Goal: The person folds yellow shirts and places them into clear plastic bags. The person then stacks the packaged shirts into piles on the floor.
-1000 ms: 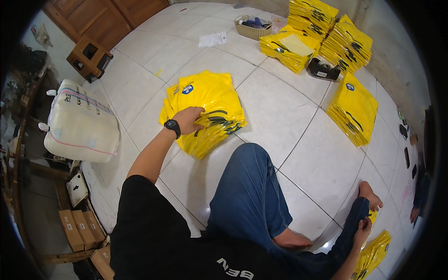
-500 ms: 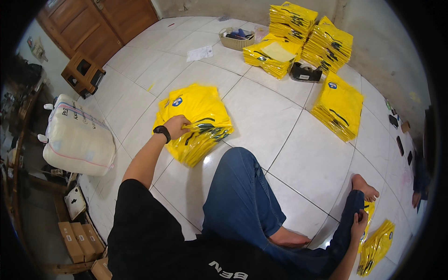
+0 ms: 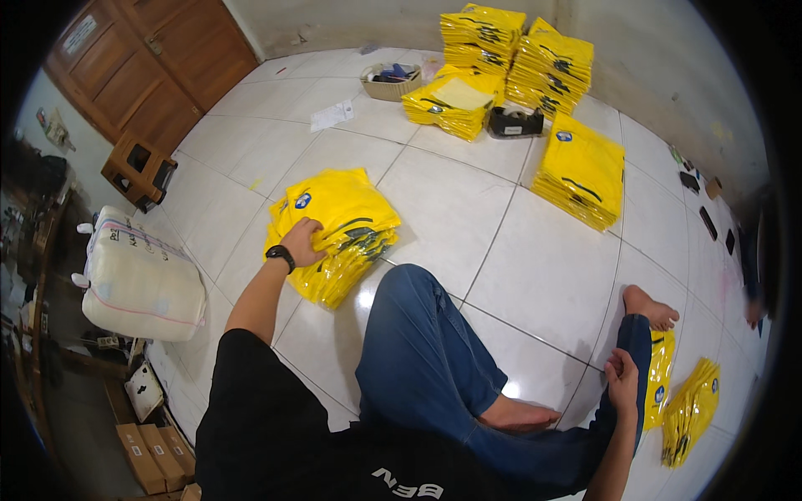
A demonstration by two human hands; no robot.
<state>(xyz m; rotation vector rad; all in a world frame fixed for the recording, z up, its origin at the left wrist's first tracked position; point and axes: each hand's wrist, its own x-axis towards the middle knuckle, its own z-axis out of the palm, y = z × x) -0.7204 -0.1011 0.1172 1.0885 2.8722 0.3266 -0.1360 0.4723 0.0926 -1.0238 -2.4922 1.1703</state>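
My left hand (image 3: 302,242), with a black watch on its wrist, is at the left side of a fanned stack of yellow garments in clear plastic bags (image 3: 355,204). Its thumb and fingers are bent around the edge of the upper bags, with yellow showing between them. My right hand (image 3: 621,380) rests against the shin of my blue jeans (image 3: 631,351), fingers loosely bent and holding nothing. Beside that leg lie a yellow bagged garment (image 3: 660,376), partly under my foot, and a small fanned pile of them (image 3: 692,413).
A neat yellow stack (image 3: 581,171) stands to the right. Taller stacks (image 3: 551,67), a black tape dispenser (image 3: 515,123) and a basket (image 3: 391,83) are at the back. A white bundle (image 3: 142,275), a brown stool (image 3: 138,171) and cardboard boxes (image 3: 154,455) line the left.
The view has shifted slightly, moving the scene in the picture. My left hand stays at the stack, its fingers a little further apart. My right hand has slid up along the shin.
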